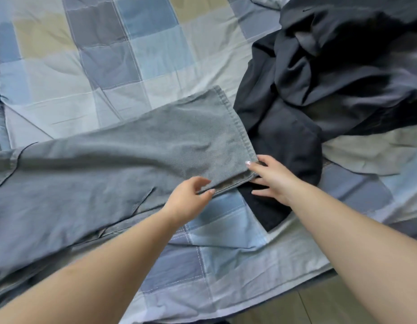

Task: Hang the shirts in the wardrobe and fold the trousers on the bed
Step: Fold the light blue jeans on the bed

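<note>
Trousers [114,160]: grey pair, laid out lengthwise across the checked bedcover [104,54], waist end off toward the left edge of view, hem at centre-right. Legs look stacked one on the other, roughly flat, a few wrinkles mid-leg. So the lay-flat step looks done or close to it; no cross fold yet, as far as I can see. Left hand [186,199] sits at the near edge of the leg just short of the hem, thumb and fingers curled in with the fabric edge between them. It reads as a light pinch, though blur makes it hard to be sure. Right hand [270,178] is at the near hem corner, fingers spread and mostly straight; index lies on top of the hem, the rest rest on the dark cloth beside it, not clamped on anything I can make out. Right of that: dark clothes pile [331,78], crumpled, unsorted, hem of the grey pair touching or overlapping its near part. Can't tell shirts from trousers in there. No wardrobe or hanger in view. My estimate: early stage, first pair mid-fold, the pile untouched, hanging part not started as far as this view shows.
</note>
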